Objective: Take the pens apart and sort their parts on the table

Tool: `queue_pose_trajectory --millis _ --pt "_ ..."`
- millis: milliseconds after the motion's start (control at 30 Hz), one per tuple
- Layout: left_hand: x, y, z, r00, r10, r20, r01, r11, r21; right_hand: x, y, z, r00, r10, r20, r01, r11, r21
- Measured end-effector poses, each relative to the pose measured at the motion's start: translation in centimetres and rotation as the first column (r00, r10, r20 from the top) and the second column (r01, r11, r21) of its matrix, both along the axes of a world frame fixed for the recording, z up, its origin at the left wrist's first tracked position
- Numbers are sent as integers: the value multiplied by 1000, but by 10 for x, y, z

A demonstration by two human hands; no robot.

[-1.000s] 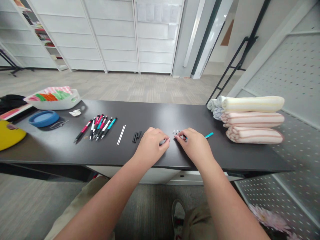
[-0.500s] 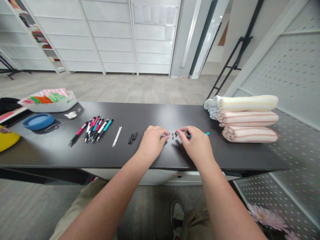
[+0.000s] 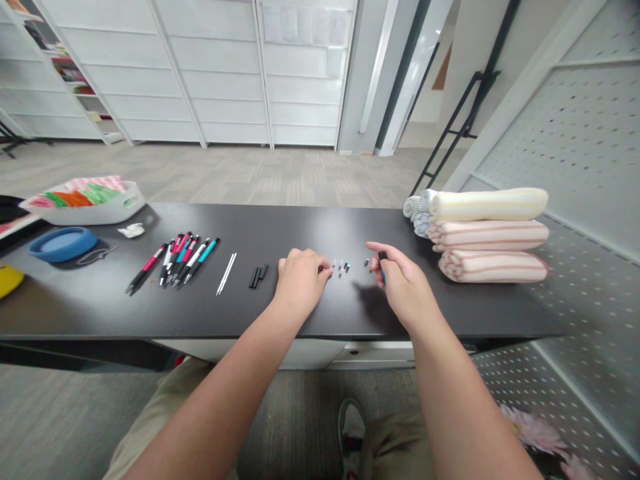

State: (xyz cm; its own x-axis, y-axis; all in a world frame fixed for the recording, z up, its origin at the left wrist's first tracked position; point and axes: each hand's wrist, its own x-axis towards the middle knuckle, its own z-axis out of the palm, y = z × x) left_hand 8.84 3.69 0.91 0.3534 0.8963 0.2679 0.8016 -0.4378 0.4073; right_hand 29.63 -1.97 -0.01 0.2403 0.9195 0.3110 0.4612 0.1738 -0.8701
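Observation:
My right hand point(image 3: 400, 280) is closed round a turquoise and black pen barrel point(image 3: 383, 261), held tilted up with its black end showing; the index finger stretches out to the left. My left hand point(image 3: 304, 280) rests low over the table with thumb and fingertips pinched together. Something small and dark shows at its fingertips, too small to name. Between the hands lie several tiny pen parts point(image 3: 341, 268), and another small part point(image 3: 367, 263) lies just left of my right hand. Left of my left hand are black pen grips point(image 3: 258, 276).
Two thin white refills point(image 3: 227, 273) and a pile of pens point(image 3: 185, 260) lie to the left on the dark table point(image 3: 300, 230). Farther left are a blue ring-shaped object point(image 3: 63, 244) and a white basket point(image 3: 90, 212). Rolled towels point(image 3: 490, 235) are stacked at the right.
My right hand has moved right, away from the small parts, and turned the barrel more upright. My left hand stays nearly in place. The view has shifted slightly.

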Motion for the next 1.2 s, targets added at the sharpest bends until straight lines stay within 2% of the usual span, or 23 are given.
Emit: queue_pose_trajectory --millis 100,167,267,333,400,467,567,733,833,1100,1200 --pt "-1 -1 -1 1000 -7 1 7 1000 13 7 2 1 987 -64 -150 71 997 41" --pt "-2 -1 -2 1000 -7 19 6 1000 22 13 0 6 983 -143 -115 155 983 97" --pt "-3 -5 0 998 4 64 -7 999 45 26 -8 14 939 -298 172 261 942 210" --pt "-6 -8 2 995 9 95 -17 996 88 38 -13 18 833 -345 433 250 932 262" --pt "-11 -14 4 994 6 110 -22 988 153 50 -19 17 745 -278 606 175 958 226" --pt "-17 -21 6 994 -3 106 -19 977 213 62 -24 14 715 -132 687 68 990 120" --pt "-30 -31 9 997 -21 78 -1 962 271 75 -30 8 707 28 707 -47 999 8" --pt "-51 -45 11 998 -66 13 58 942 330 90 -37 3 679 135 722 -195 981 0" --pt "-64 -48 9 995 -94 -34 100 934 342 96 -39 2 664 124 738 -211 977 26" --pt "-103 -55 2 949 -241 -202 295 905 306 111 -36 -10 656 33 754 -150 985 88" --pt "-119 -56 7 945 -227 -234 294 903 312 116 -33 -15 640 13 769 -128 988 89"
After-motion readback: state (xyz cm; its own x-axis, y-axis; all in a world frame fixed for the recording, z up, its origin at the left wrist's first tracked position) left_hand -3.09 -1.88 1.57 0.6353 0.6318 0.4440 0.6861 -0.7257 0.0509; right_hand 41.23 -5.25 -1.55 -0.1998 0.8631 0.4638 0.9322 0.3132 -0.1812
